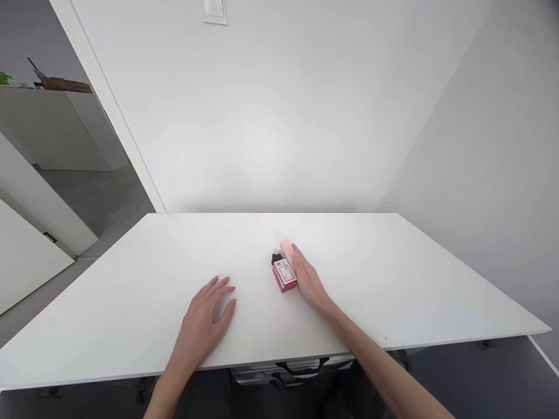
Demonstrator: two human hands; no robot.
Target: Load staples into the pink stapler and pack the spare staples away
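Observation:
My left hand (209,314) lies flat on the white table (131,291), fingers stretched and slightly apart, holding nothing. My right hand (308,279) reaches to the table's middle and rests against the right side of a small red and white box (283,275). Its fingers lie along the box and a pale pink block (287,247) just behind it. A small black object (276,258) sits at the box's far left corner. I cannot tell whether the hand grips the box or only touches it.
The table stands in a corner of white walls. A light switch plate (215,11) is high on the back wall. At the left is a doorway with a white cabinet (56,128) beyond. A dark case with handles (301,369) sits under the table's front edge.

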